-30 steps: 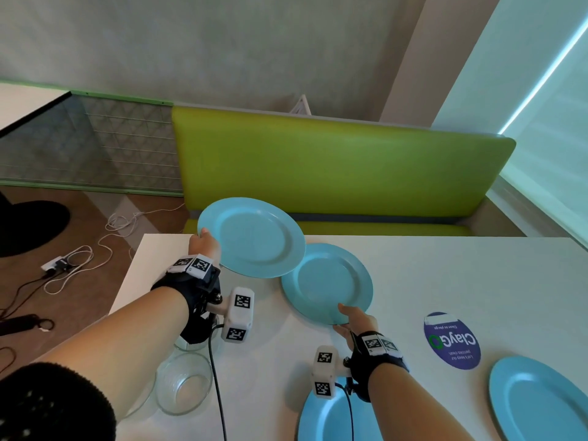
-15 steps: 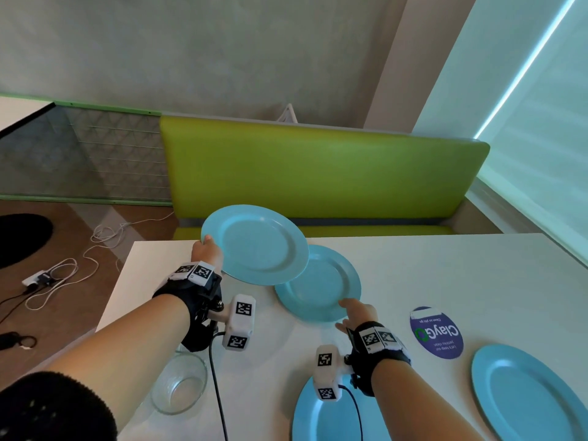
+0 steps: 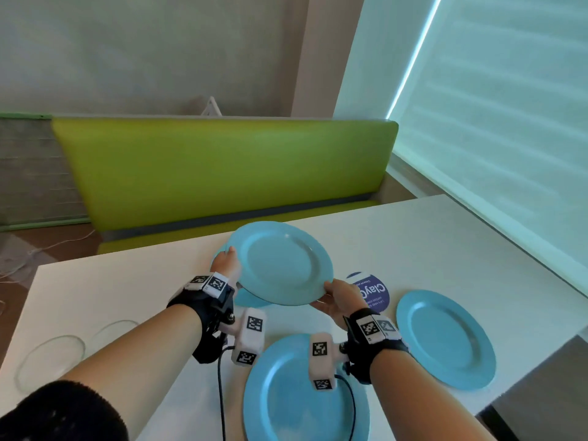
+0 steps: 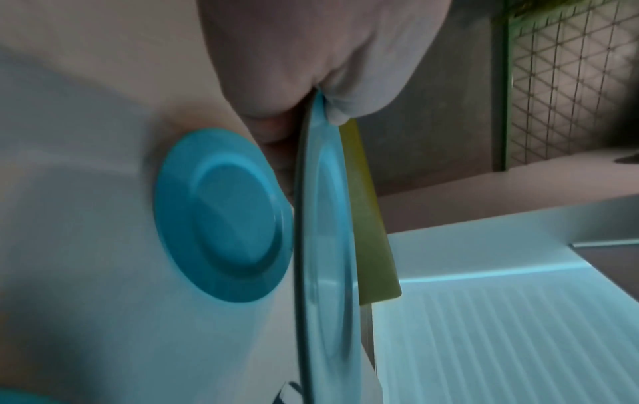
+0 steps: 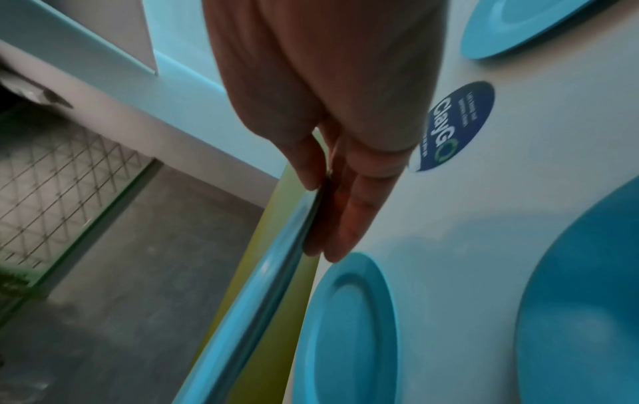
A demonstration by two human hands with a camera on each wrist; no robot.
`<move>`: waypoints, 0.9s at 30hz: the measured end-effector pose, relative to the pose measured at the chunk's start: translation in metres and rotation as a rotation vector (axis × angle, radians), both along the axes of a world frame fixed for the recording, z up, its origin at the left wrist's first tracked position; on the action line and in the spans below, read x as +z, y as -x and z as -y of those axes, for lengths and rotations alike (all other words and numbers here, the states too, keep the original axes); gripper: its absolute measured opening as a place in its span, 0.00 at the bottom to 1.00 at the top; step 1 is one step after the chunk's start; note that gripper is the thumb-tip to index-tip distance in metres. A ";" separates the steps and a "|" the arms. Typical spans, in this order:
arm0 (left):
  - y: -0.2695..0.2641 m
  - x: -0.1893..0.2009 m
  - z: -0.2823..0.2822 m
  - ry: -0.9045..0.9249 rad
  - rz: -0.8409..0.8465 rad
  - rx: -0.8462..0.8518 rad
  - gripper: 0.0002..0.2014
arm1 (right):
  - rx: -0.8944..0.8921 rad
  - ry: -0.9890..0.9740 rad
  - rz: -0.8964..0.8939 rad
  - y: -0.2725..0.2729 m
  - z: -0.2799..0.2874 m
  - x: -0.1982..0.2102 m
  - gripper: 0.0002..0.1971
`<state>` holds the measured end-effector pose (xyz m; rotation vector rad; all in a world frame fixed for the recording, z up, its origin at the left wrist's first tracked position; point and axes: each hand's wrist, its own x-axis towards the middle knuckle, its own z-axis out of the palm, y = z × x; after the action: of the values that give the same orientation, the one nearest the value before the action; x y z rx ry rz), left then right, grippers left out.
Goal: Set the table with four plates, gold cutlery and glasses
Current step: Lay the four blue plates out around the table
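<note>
Both hands (image 3: 226,264) (image 3: 339,299) pinching lifted plate (image 3: 280,262)

The head view looks down over the table (image 3: 445,237); both wrist views sit close, sharing the raised plate (image 3: 280,262).

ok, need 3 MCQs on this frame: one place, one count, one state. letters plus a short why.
1. Where is the round blue sticker?
A. on the bench
B. on the table, between the held plate and the right-hand plate
C. on the wall

2. How many blue plates show in the head view?
A. two
B. three
C. four

3. How is the raised plate held?
A. by the left hand alone
B. by both hands at opposite rims
C. resting flat on the table

Answers:
1 B: the sticker lies on the table beside the right-hand plate.
2 C: held plate, one under it, a near one, the right-hand one.
3 B: left hand and right hand pinch its rim.
</note>
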<state>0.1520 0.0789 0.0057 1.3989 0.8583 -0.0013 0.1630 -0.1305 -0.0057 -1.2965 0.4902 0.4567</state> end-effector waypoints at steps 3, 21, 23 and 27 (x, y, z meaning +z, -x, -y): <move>-0.011 -0.001 0.034 0.138 0.023 0.015 0.20 | -0.105 -0.005 -0.010 -0.014 0.030 -0.008 0.10; -0.085 -0.006 0.078 0.111 -0.064 -0.017 0.20 | -0.235 0.157 -0.055 -0.152 0.203 -0.061 0.22; -0.086 -0.008 0.076 0.107 -0.072 -0.001 0.19 | -0.214 0.181 -0.066 -0.155 0.205 -0.061 0.19; -0.087 -0.010 0.076 0.105 -0.078 0.018 0.19 | -0.371 0.111 -0.103 -0.167 0.199 -0.073 0.22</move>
<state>0.2386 0.0032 -0.0038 1.2992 0.9228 -0.0861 0.3297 -0.3298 -0.0786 -1.2563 0.8345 0.1876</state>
